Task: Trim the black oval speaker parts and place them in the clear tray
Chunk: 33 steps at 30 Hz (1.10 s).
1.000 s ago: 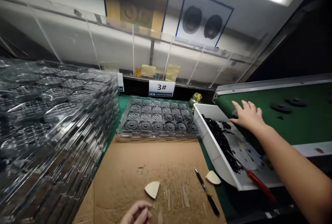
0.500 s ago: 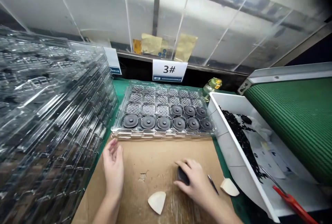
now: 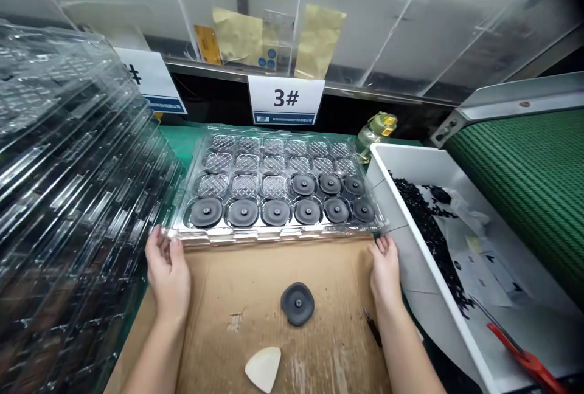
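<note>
A clear plastic blister tray (image 3: 214,231) lies ahead of me, with several dark round discs (image 3: 276,211) in its near pockets. My left hand (image 3: 168,270) has its fingertips at the tray's near left corner. My right hand (image 3: 384,265) touches the near right corner. Both hands have their fingers extended and hold nothing. One loose dark disc (image 3: 297,303) rests on the brown cardboard sheet (image 3: 219,284) between my wrists.
A tall stack of clear trays (image 3: 68,199) fills the left. A white bin (image 3: 406,260) with black scraps and red-handled scissors (image 3: 524,354) stands right, beside a green conveyor belt (image 3: 533,193). A cream wedge (image 3: 263,368) and a dark pen (image 3: 373,328) lie near. A "3#" sign (image 3: 285,100) hangs behind.
My right hand let go of the dark disc on the cardboard and went to the tray's right corner. My left hand moved forward to the left corner. The view tilted down.
</note>
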{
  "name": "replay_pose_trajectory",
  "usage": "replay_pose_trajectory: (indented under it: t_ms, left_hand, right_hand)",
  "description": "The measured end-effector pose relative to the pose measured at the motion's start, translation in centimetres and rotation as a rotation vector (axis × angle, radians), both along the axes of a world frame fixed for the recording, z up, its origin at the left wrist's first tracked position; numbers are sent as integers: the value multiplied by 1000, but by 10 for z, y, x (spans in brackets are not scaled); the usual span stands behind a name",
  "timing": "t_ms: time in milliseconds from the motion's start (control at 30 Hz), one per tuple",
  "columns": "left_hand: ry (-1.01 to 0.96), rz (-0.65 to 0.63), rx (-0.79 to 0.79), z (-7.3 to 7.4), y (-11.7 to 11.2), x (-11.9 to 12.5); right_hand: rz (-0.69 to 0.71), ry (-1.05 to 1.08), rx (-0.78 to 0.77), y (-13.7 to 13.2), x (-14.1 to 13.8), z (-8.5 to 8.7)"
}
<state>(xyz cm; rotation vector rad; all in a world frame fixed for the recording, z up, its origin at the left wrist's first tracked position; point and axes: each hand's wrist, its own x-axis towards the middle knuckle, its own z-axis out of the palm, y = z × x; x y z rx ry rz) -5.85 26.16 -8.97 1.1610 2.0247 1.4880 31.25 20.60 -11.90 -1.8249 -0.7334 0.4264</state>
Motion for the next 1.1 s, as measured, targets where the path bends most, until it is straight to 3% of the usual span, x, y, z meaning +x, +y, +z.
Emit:
replay_pose_trajectory:
  t_ms: [167,567,867,1000,1100]
  left_hand:
    - [43,-11,6,-4,1,0]
    - [-19,33,82,-9,10,-11]
    - [-49,34,74,-6,0,-8]
    - [-81,-30,-3,-1,-7,-10]
    - [-91,-106,-101,6,-27,-13]
  right_hand:
    - [-24,45,12,16,6,-9]
    - [-2,-105,-30,7,0,-13]
    - [-18,-201,-42,11,2,-23]
    - [33,-279,-108,13,5,-17]
    - [91,-373,-187,-4,-4,-5]
